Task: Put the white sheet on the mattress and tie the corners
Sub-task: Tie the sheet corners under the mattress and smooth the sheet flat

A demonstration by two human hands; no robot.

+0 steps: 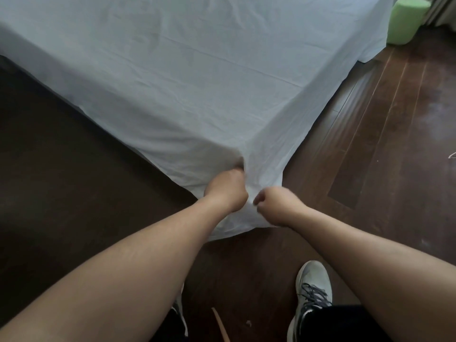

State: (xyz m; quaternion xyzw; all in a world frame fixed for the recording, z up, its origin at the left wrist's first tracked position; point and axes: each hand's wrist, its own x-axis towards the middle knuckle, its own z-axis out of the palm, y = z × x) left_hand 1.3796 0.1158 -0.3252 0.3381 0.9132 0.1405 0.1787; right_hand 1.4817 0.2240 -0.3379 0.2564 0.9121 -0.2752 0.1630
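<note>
Sheet, white, spread over the mattress, which lies wholly under it and shows only as the raised shape beneath. Creased, with long fold lines running across the top. Near corner points toward the person; cloth hangs off both edges there and reaches the floor, dark wood planks.

Left hand at the near corner, fingers curled into the cloth and bunching it; folds radiate upward from the grip. Fingertips hidden in the fabric. Right hand just beside it, lower and to the right, fist closed, pinching a fold of the hanging corner flap. The two hands sit close, a narrow strip of sheet between them. Corner flap drapes below both hands and rests on the floor.

Both forearms bare, reaching forward from the bottom of the view.

Shoe, grey with dark laces, on the floor under the right forearm. Pale green cylinder stands on the floor at the far right, beside the sheet's far edge. No containers in view.
</note>
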